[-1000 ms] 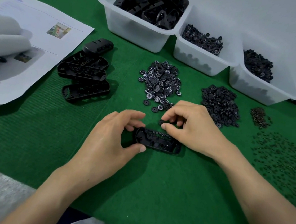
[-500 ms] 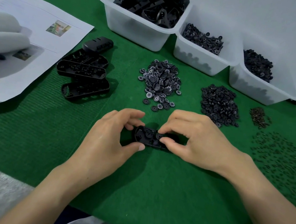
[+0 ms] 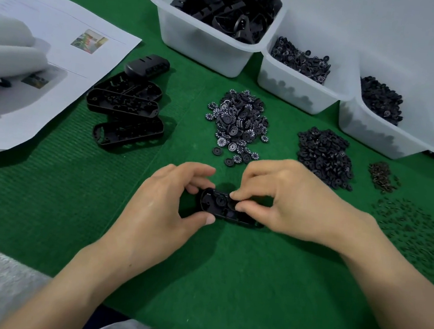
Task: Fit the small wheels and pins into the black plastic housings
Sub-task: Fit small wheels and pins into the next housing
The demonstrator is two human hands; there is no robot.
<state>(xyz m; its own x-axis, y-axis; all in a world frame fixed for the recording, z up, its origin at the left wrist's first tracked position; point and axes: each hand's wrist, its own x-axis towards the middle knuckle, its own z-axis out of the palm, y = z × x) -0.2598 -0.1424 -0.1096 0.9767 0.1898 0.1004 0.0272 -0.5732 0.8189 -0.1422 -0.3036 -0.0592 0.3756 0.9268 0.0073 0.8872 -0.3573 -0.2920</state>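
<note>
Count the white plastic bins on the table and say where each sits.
3, side by side along the back: the large bin at left holds black housings, the middle bin holds small wheels, the right bin holds dark small parts. None seems hidden.

Green cloth [image 3: 225,284], finely ribbed at the left, carries black housings [image 3: 128,110], a heap of black wheels [image 3: 237,121] ringed with white marks, a heap of plain black discs [image 3: 323,153], a small brownish heap [image 3: 383,176], milky white bins [image 3: 203,46] and white paper [image 3: 50,42].
</note>
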